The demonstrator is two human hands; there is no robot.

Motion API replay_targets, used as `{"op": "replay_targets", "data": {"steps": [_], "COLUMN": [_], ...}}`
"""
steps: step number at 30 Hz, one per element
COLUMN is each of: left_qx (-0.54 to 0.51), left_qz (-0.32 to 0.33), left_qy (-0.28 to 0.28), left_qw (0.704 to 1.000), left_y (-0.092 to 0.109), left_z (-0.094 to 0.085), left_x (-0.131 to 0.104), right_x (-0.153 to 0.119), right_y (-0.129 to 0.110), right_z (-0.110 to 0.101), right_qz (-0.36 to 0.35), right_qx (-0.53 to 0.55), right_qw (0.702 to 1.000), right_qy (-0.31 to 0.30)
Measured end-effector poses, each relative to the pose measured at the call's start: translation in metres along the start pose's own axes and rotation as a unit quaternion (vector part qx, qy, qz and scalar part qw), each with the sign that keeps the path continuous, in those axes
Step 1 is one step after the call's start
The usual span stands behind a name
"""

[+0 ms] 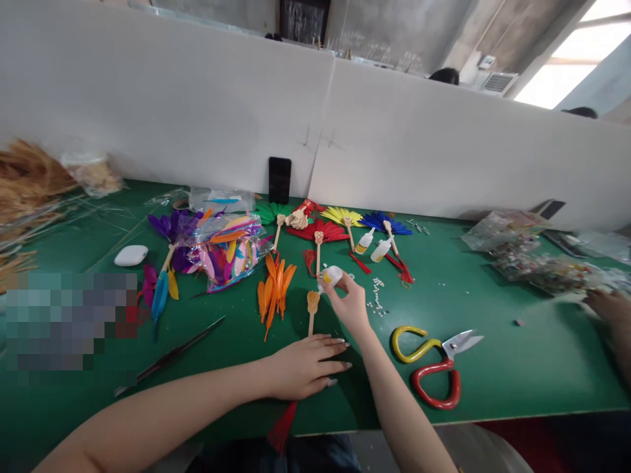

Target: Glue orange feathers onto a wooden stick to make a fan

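A small wooden handle (311,314) lies on the green surface (374,368) near the middle, its broad, rounded head pointing away from the person and its lower part running under the left hand (309,368). That hand rests palm down over the stick, its grip wide, with the fingers stretched out and slightly parted; the thumb is hidden. The right hand (345,295) has its grip closed on a small white bottle (332,276) with a yellow label, tilted just above the handle's head; whether the tip touches the wood cannot be told. A red tassel (282,427) shows below the left wrist at the near edge. Left of the handle lie loose orange feathers (269,299), and beyond them a clear bag of mixed feathers (234,246) beside a purple feather fan (170,226). Small white beads (377,295) are scattered to the right of the right hand. Farther back, green (269,211), red (320,230), yellow (341,215) and blue fans (387,222) form a row, with two more white bottles (373,245) near the blue one. Scissors (447,349) with one yellow and one red loop lie open to the right, while dark tweezers (170,355) lie to the left. A phone (279,179) leans against the white partition (211,112). At the far right, another person's hand (606,307) is beside clear bags (532,263), their contents blurred.
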State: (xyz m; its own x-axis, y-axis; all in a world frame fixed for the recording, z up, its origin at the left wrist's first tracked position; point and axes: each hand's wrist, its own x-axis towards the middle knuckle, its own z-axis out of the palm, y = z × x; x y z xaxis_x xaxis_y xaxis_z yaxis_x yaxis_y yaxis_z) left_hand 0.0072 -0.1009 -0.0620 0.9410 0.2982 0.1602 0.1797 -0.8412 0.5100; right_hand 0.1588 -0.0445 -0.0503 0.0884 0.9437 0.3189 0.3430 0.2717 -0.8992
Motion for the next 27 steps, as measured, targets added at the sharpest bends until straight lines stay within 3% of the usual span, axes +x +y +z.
{"op": "replay_targets", "data": {"steps": [4, 9, 16, 23, 27], "left_qx": [-0.001, 0.005, 0.025, 0.084, 0.104], "left_qz": [0.0, 0.002, -0.013, -0.09, -0.135], "left_qy": [0.009, 0.011, 0.009, 0.054, 0.071], "left_qw": [1.0, 1.0, 1.0, 0.991, 0.983], "left_y": [0.001, 0.002, 0.001, 0.005, 0.008], "left_z": [0.0, -0.001, 0.005, 0.023, 0.03], "left_x": [0.0, 0.001, 0.001, 0.004, 0.008], "right_x": [-0.001, 0.002, 0.002, -0.002, -0.005], "right_y": [0.0, 0.003, -0.004, -0.01, -0.011], "right_z": [0.004, -0.002, -0.005, 0.0, 0.004], "right_qz": [-0.007, 0.005, -0.004, 0.002, 0.013], "right_qx": [0.039, -0.015, 0.013, 0.052, 0.096], "right_qw": [0.998, 0.999, 0.999, 0.996, 0.992], "right_qy": [-0.043, 0.033, 0.044, -0.068, -0.085]}}
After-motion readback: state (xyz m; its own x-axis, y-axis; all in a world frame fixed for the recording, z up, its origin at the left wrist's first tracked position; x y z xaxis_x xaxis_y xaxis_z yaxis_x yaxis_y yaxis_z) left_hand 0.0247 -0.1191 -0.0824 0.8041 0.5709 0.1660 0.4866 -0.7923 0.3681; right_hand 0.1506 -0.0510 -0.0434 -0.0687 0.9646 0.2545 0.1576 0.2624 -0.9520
